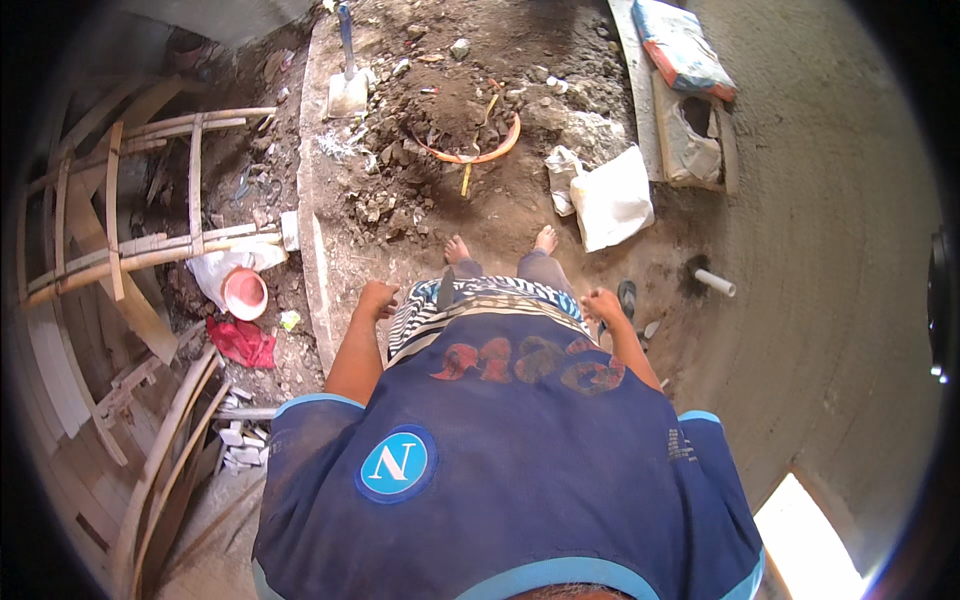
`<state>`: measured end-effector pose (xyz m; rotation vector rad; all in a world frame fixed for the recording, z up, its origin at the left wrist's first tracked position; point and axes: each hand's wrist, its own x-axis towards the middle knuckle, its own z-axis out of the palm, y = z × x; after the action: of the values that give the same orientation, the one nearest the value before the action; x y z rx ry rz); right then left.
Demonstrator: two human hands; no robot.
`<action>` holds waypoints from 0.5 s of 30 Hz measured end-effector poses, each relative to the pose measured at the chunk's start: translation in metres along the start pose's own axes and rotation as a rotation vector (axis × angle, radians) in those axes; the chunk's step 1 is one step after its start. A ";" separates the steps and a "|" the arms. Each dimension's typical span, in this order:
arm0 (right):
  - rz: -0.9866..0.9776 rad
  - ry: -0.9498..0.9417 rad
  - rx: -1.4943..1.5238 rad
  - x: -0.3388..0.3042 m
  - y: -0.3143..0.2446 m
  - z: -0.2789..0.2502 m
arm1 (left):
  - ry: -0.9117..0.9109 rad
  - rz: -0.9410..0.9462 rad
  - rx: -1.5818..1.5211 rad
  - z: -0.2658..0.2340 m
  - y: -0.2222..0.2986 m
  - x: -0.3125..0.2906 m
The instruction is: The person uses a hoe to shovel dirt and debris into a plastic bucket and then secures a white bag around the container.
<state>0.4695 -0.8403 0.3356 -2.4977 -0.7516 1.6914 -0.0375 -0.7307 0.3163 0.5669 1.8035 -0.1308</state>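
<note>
Both my hands hang beside my striped shorts [480, 300]. My left hand [378, 300] has its fingers loosely curled, and I see nothing held in it. On the other side, my right hand [602, 305] is also curled and looks bare. Ahead of my bare feet [457, 248], an orange curved rim [480, 156] shows at the dark soil, with a yellow strip [466, 180] by it; what the rim belongs to is partly hidden. A shovel [348, 92] with a blue handle lies farther off to the left.
Broken rubble [385, 210] lies left of my feet. To the right are a white sack [612, 198], stacked bags [685, 50] and a white pipe stub [715, 283]. Leftward are a wooden ladder-like frame [160, 250], a pinkish-red bowl [245, 293] and red cloth [242, 343].
</note>
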 end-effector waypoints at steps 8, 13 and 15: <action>0.087 -0.155 -0.185 0.057 0.011 -0.036 | 0.230 0.200 0.100 0.032 -0.040 0.041; -0.071 -0.140 -0.395 0.153 -0.016 -0.061 | 0.408 0.187 -0.003 0.078 -0.003 0.049; -0.042 -0.070 -0.347 0.165 -0.067 -0.069 | 0.336 -0.022 -0.249 0.097 0.065 0.023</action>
<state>0.5540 -0.6980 0.2402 -2.6210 -1.1894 1.7748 0.0719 -0.7024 0.2770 0.4077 2.1131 0.1837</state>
